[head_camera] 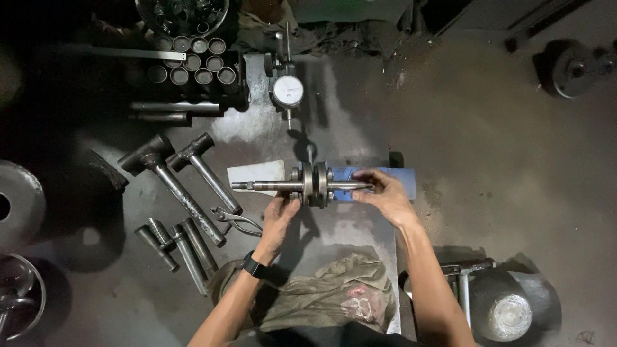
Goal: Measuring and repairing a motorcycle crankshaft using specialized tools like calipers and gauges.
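A: The bench (360, 115) is dull, greasy steel, with a crumpled rag (334, 299) at its near edge.

B: And the crankshaft (308, 185)?

A: Bare metal, round webs on a thin shaft, lying mid-bench across white and blue blocks. Left hand (277, 222) pinches the webs from below; right hand (384, 193) grips the shaft end. Two hammers (183, 183) lie left, heads in shadow

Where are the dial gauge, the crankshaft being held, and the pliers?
dial gauge (287, 90), head view, on its white face.
crankshaft (308, 183), head view, on the central webs.
pliers (239, 222), head view, on the handles.
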